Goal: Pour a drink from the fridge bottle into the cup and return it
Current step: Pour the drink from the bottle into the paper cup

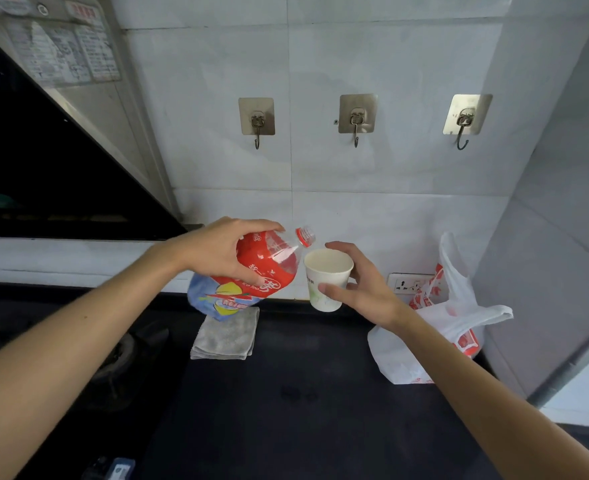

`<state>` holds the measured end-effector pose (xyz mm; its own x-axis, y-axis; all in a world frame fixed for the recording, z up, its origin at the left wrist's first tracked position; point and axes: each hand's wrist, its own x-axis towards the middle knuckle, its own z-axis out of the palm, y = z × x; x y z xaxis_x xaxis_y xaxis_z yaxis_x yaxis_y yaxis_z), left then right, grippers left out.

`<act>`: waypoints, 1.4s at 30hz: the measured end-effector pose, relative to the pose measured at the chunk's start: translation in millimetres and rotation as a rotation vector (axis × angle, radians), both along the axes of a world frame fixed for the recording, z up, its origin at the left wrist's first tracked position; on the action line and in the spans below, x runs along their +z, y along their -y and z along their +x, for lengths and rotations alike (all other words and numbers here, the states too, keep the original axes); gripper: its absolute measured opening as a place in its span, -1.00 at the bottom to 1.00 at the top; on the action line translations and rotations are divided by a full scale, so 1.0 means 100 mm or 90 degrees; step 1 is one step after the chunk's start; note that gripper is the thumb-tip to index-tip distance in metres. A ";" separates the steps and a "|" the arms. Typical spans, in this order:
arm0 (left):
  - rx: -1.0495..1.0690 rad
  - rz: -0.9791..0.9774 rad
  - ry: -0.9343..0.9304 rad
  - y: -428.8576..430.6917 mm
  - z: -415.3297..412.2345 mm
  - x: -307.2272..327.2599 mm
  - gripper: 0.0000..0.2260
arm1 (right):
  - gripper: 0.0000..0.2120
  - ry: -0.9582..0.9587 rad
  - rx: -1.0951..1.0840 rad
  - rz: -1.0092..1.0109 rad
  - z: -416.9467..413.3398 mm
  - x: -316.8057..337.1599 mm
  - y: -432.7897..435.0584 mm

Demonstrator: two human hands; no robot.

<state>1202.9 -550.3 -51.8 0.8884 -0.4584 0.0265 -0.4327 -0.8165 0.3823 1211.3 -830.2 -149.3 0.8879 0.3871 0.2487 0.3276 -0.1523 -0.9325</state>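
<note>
My left hand (216, 251) grips a large plastic bottle (268, 268) with a red label, held tilted above the dark counter, its open neck (305, 236) pointing up and right toward the cup. No cap shows on the neck. My right hand (358, 282) holds a white paper cup (326, 278) upright in the air just right of the bottle's mouth. The cup's inside looks empty and no liquid stream is visible.
A folded grey cloth (225, 336) lies on the dark counter (303, 410) below the bottle. A white and red plastic bag (438, 334) sits at the right by a wall socket (410, 284). A gas burner (119, 355) is at left; three hooks hang on the tiled wall.
</note>
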 end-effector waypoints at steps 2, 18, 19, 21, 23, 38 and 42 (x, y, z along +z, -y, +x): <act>0.028 -0.080 0.010 -0.05 -0.04 -0.19 -0.20 | -0.41 0.004 -0.003 0.000 0.00 0.02 0.00; 0.154 -0.413 -0.071 -0.06 -0.60 -1.36 -0.32 | -0.40 -0.016 -0.059 -0.031 -0.25 -0.38 -0.04; 0.155 -0.411 -0.076 -0.07 -0.64 -1.42 -0.31 | -0.39 -0.027 -0.061 -0.037 -0.29 -0.44 -0.03; 0.150 -0.402 -0.082 -0.07 -0.73 -1.54 -0.30 | -0.39 -0.046 -0.066 -0.048 -0.37 -0.58 0.00; 0.149 -0.401 -0.093 -0.07 -0.83 -1.65 -0.29 | -0.39 -0.053 -0.071 -0.060 -0.46 -0.72 0.03; 0.169 -0.429 -0.148 -0.23 -1.22 -2.44 -0.32 | -0.34 -0.145 -0.094 -0.117 -0.99 -1.89 -0.07; 0.168 -0.439 -0.163 -0.24 -1.25 -2.57 -0.31 | -0.33 -0.168 -0.095 -0.146 -1.09 -2.10 -0.12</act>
<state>1077.5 -526.6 -308.8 0.9825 -0.1858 0.0089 -0.0879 -0.4217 0.9024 1102.1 -818.0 -359.6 0.9607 0.2673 -0.0743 0.0389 -0.3949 -0.9179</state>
